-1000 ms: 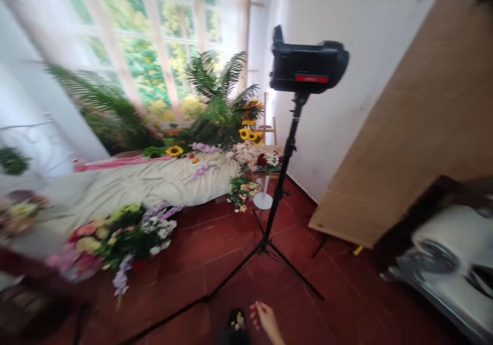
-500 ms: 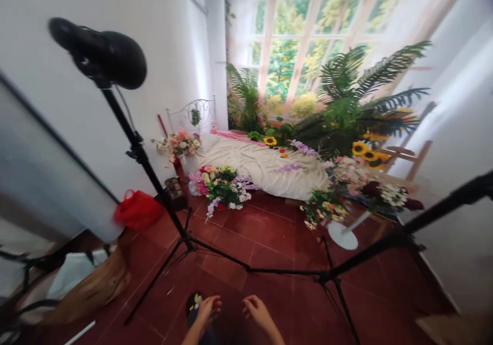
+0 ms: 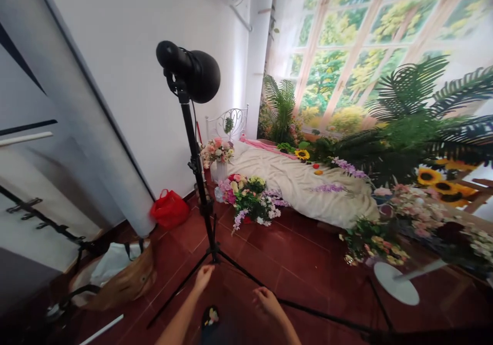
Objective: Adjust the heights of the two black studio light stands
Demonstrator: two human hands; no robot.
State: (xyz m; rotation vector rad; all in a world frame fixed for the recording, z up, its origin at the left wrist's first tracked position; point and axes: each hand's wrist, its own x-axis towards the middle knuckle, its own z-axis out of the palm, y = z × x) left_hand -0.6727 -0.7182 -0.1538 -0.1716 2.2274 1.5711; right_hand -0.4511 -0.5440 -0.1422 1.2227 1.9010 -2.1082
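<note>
My left hand is in the lower middle of the view, its fingers curled together near the base of a black light stand; what is between them, if anything, is too small to tell. The stand is upright on spread tripod legs and carries a black studio lamp. To the right, my right hand hangs over the floor beside a dark tripod leg, its fingers slightly bent and apart, holding nothing. A shoe shows below, between my hands.
A cream-covered bed stands behind flower bunches. A red bag and a brown bag lie at the left. White round base at right. Tripod legs cross the floor.
The view has turned left and come closer to the lamp stand. My left hand has reached forward toward its base, with fingers drawn together. The right-hand stand's pole has mostly left the view.
</note>
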